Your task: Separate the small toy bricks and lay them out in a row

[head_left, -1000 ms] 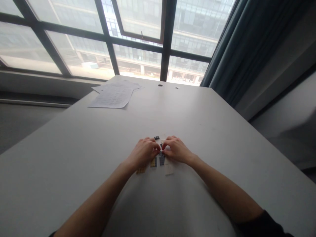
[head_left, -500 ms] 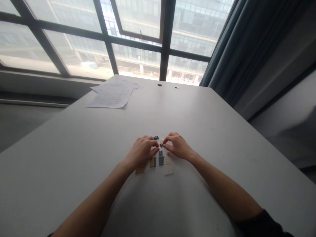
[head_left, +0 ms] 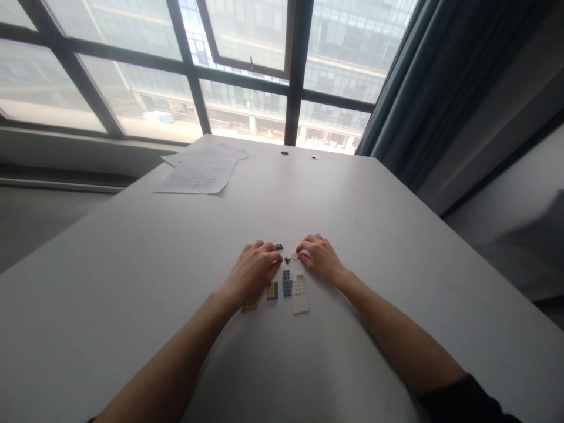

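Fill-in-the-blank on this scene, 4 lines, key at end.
1. A small dark piece lies ____ the left hand and the right hand.
2. The small pieces by the right hand's fingertips are coloured ____.
3. Papers lie near the table's far ____ corner.
4. The curtain hangs to the window's ____.

Missing words: between; white; left; right.

Lower centre, a brick (head_left: 272, 291) is tan and grey, a tile (head_left: 300, 304) white; upper right, the curtain (head_left: 416, 76) is blue-grey.

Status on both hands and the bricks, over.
Right hand at small white piece, grip unclear. Left hand beside small dark piece, grip also unclear. Left wrist partly hides yellow plate.
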Demonstrator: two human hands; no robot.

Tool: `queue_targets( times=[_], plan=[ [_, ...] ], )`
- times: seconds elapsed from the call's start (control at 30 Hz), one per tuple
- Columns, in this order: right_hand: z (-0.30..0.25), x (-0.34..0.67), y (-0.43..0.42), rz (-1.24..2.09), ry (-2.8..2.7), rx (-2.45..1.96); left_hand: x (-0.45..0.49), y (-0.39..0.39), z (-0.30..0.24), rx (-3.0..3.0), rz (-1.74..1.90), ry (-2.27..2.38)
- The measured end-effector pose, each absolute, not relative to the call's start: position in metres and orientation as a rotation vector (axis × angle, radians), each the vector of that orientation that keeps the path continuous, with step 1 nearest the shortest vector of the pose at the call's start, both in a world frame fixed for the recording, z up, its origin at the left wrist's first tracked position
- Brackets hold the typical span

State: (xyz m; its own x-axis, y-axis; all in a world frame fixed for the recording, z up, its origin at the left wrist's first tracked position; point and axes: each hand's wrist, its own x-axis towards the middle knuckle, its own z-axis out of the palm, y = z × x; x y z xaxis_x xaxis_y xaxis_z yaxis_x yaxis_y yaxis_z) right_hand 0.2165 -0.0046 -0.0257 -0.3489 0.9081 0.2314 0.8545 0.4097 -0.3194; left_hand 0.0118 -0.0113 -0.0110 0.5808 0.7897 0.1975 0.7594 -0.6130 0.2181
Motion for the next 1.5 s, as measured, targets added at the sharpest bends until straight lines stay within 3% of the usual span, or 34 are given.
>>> queue_targets(
  times=[0.4, 1.1, 1.5],
  plan=[
    [-0.033, 0.227, 0.001, 0.199, -2.447, -1.306, 0.007, -0.008, -0.012, 2.788, 0.408, 1.298],
    [-0.037, 0.232, -0.001, 0.141, -2.393, -1.331, 0.005, -0.005, -0.013, 2.79, 0.376, 1.384],
    [-0.039, 0.241, -0.007, 0.346, -2.398, -1.2, 0.002, -0.005, -0.009, 2.768, 0.345, 1.419]
  ],
)
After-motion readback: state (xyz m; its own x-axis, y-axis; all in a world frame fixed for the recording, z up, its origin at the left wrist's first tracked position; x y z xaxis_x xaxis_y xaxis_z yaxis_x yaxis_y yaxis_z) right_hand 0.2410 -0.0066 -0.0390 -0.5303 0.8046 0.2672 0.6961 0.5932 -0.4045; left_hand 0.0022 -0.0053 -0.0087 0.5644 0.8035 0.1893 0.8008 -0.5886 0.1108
